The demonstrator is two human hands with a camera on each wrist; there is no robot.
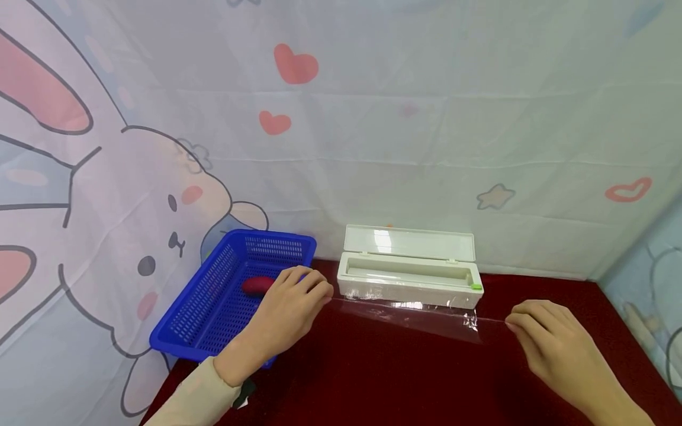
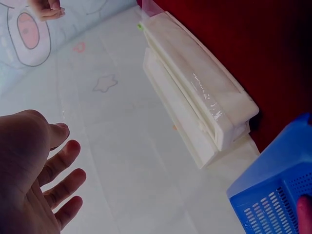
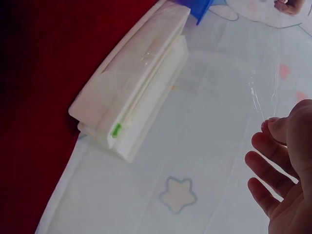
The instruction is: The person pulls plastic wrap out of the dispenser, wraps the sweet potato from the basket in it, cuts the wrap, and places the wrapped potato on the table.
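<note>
A thin clear sheet of cling film stretches between both hands, in front of a white cling film dispenser whose lid stands raised. My left hand pinches the film's left corner between thumb and index finger, beside a blue basket. At the right, my right hand pinches the other corner, its remaining fingers loosely bent, as the right wrist view shows. A green slider sits at the dispenser's right end. Whether the film still joins the dispenser I cannot tell.
The blue perforated basket stands at the left with a dark red, rounded object inside, partly behind my left hand. A dark red cloth covers the table. Behind it hangs a printed curtain.
</note>
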